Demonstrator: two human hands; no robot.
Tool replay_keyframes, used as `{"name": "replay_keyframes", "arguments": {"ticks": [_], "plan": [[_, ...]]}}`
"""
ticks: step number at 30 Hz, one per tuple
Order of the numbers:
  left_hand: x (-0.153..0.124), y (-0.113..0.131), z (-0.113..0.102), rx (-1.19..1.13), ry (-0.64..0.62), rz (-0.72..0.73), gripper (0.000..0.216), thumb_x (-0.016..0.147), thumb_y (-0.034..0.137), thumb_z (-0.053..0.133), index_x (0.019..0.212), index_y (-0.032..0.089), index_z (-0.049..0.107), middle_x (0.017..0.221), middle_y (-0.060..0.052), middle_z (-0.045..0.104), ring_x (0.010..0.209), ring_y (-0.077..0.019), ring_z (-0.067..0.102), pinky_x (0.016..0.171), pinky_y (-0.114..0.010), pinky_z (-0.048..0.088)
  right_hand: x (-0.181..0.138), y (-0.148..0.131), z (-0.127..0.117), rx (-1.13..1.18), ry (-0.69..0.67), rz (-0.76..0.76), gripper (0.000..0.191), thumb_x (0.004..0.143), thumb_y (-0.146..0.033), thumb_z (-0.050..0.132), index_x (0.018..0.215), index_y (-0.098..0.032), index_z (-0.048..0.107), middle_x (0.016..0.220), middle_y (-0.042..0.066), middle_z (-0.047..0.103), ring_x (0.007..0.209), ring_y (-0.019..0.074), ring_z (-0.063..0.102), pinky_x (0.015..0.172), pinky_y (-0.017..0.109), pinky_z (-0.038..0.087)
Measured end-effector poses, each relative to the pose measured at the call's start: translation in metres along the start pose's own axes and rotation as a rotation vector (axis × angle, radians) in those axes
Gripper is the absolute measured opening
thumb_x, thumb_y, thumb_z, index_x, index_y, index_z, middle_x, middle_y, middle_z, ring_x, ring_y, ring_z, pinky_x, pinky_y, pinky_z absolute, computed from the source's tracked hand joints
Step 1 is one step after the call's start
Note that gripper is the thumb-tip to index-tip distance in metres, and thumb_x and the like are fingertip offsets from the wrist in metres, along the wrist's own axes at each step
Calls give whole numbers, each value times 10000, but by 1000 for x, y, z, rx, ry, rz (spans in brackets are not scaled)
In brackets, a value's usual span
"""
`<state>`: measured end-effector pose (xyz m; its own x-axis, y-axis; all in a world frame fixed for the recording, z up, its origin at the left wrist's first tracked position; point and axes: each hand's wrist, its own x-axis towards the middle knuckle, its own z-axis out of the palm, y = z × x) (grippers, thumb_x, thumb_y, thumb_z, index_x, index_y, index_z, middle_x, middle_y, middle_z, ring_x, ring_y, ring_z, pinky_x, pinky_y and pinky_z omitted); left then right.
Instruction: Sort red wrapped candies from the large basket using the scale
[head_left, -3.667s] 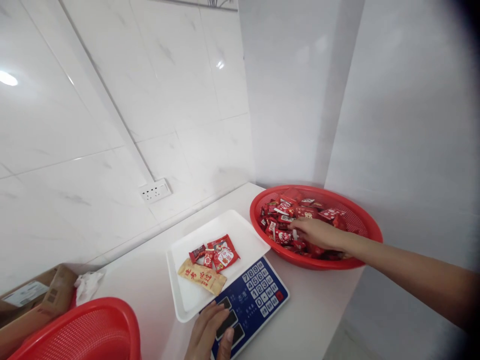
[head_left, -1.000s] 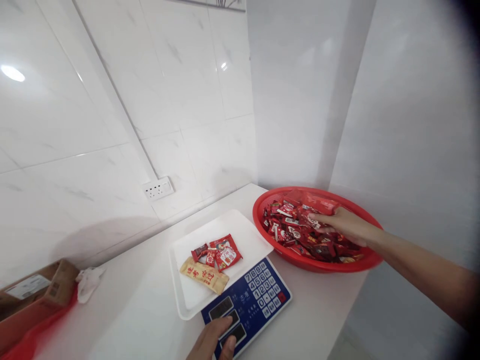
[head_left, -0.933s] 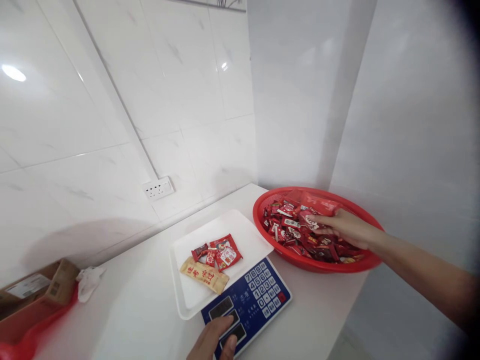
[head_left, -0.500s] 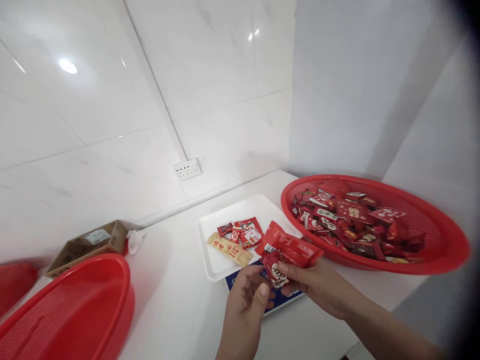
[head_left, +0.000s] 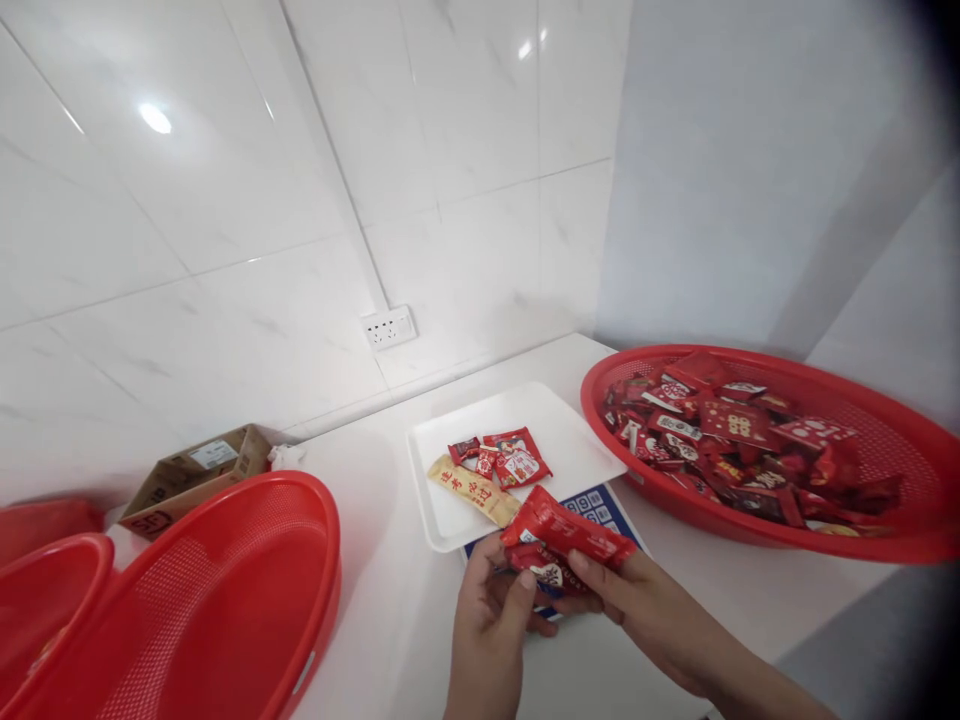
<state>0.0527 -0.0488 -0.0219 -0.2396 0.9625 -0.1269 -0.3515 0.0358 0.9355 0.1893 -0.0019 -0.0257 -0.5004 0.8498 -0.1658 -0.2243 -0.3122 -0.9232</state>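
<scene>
My right hand (head_left: 637, 605) is closed round a long red snack packet (head_left: 568, 530) and a small red candy (head_left: 546, 573) beneath it, just above the blue scale keypad (head_left: 598, 503). My left hand (head_left: 487, 620) pinches the small candy's left end. Behind them the white scale tray (head_left: 585, 445) carries a tan packet (head_left: 474, 490) and several small red candies (head_left: 510, 460). A red basket (head_left: 885, 540) full of red wrapped sweets stands at the right.
An empty red mesh basket (head_left: 217, 610) sits at the lower left, with another red basket (head_left: 45, 590) behind it. A cardboard box (head_left: 199, 470) and crumpled white paper (head_left: 285, 457) lie by the tiled wall. A wall socket (head_left: 388, 327) is above the counter.
My right hand left the full basket carrying red packets and came in front of me. My left hand lifted off the scale's keypad and met it. The view swung left.
</scene>
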Motion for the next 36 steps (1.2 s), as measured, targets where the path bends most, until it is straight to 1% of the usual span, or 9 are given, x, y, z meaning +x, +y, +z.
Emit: {"name": "replay_keyframes", "arguments": {"ticks": [3,7,12,16,20,24,28,32,36], "plan": [[1,-4,-4,-30,-13,-47,386,611,410,758,875,163,623,695,-21,652,624,-129,579,518,-218,491,-5,3,0,-146,1,-42,402,788,-502,567,1102,-262,643,1061,66,678,908,230,635,806,393,529],[2,-5,-8,-64,-34,-55,342,621,391,758,821,156,611,689,-26,674,640,-130,603,565,-228,495,-10,0,5,-358,32,-180,389,808,-480,539,1140,-295,618,1160,67,636,1063,268,574,926,434,462],[1,-7,-10,-40,-30,-73,346,603,405,767,771,149,604,721,-42,688,658,-152,629,575,-245,502,-11,6,9,-447,52,-269,415,840,-449,496,1231,-317,545,1226,60,594,1134,265,526,966,427,433],[-1,-5,-11,13,-3,-31,349,605,431,757,741,150,601,689,-31,659,626,-145,605,506,-225,480,-11,13,9,-419,131,-257,408,823,-477,507,1191,-317,574,1159,56,635,933,251,626,795,376,540],[3,11,-20,126,66,90,312,679,443,697,724,161,571,639,0,600,590,-116,537,486,-196,432,-13,14,1,-360,373,-203,398,780,-546,521,1018,-265,674,962,67,709,692,238,653,695,370,554],[15,36,-34,342,174,240,265,749,426,631,840,194,542,741,3,618,650,-119,547,585,-213,430,-16,11,-16,-391,455,-188,410,760,-574,527,871,-222,704,808,67,727,607,226,631,652,366,544],[28,47,-40,626,302,339,363,761,462,585,1022,224,499,746,5,598,677,-165,567,603,-263,421,-18,8,-23,-438,493,-222,429,758,-592,513,759,-203,694,697,56,706,544,200,591,588,349,521],[42,45,-45,1114,253,356,286,843,398,467,1077,240,513,733,-6,598,679,-199,560,594,-307,414,-20,7,-19,-448,514,-253,423,756,-590,513,697,-206,681,640,49,682,527,189,570,561,338,510],[56,39,-53,1518,258,515,224,839,283,481,1007,217,613,861,-71,607,816,-252,550,704,-393,436,-21,7,-20,-481,527,-271,388,758,-571,518,751,-219,681,618,36,667,521,191,565,543,337,513]]}}
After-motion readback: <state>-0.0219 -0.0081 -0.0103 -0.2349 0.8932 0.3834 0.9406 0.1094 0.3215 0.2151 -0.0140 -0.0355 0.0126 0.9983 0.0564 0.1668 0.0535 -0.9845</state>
